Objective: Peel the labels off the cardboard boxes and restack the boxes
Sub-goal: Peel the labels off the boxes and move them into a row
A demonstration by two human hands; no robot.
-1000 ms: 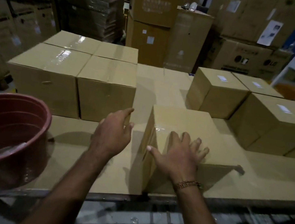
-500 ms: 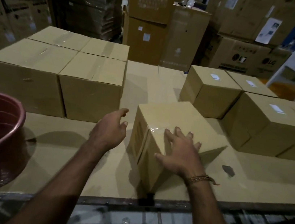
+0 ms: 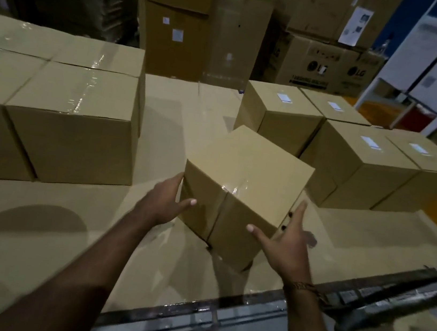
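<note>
Finding: you have the unlabelled carton (image 3: pixel 249 181) between both hands near the front edge of the cardboard-covered work surface (image 3: pixel 48 225), toward its middle. Your left hand (image 3: pixel 162 204) presses the carton's left face with the thumb laid across the near face; your right hand (image 3: pixel 289 242) cups the right side, fingers spread along the right face and thumb on the near face. Both hands are wide and flat against the board, not curled round anything.

Change noted: half a second ago the left hand stood clear of the carton and only the right lay on its top. The carton is now tipped up on its near bottom corner and turned further out of square with the surface edge. I judge that a lift has begun.

No label shows on its taped top, so peeling on this one appears finished and it is due for restacking. The four unlabelled cartons (image 3: pixel 71 122) at the left side look the likely destination. Four labelled cartons (image 3: pixel 281 112) stand at the right side, each with a white label (image 3: pixel 283 97) on top, so that work remains.

Risk: the carton rests on one corner; a palm-only hold may slip on the glossy tape (image 3: pixel 232 188).
</note>
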